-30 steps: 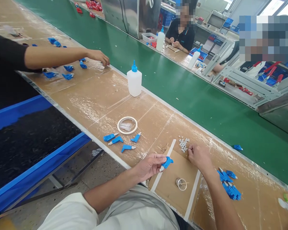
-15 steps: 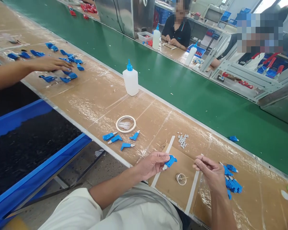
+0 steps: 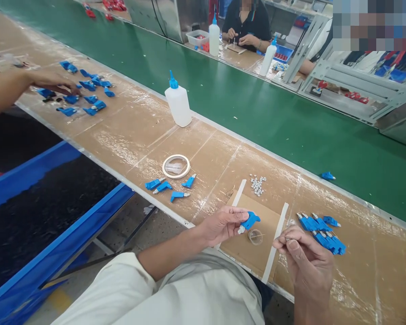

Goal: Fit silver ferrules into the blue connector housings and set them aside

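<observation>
My left hand [image 3: 221, 224] pinches a small blue plastic part [image 3: 249, 221] over a brown cardboard pad [image 3: 257, 257]. My right hand [image 3: 306, 262] is closed in a pinch near the pad's right tape strip; what its fingertips hold is too small to name. A small clear round cup [image 3: 256, 237] sits on the pad between the hands. A pile of tiny white pieces [image 3: 257, 184] lies beyond the pad. Several blue parts [image 3: 320, 228] lie just right of my right hand. Three more blue parts [image 3: 167, 188] lie to the left.
A roll of tape [image 3: 176, 165] and a white glue bottle with a blue cap [image 3: 177, 101] stand on the taped worktop. A green conveyor belt [image 3: 257, 113] runs behind. A co-worker's hand [image 3: 50, 81] reaches among blue parts far left. Another person works across the belt. A blue bin [image 3: 37, 212] sits below left.
My right hand has drawn back from the pile of white pieces toward me, closed in a pinch. My left hand has kept the blue part. The co-worker's hand has pulled back leftward.
</observation>
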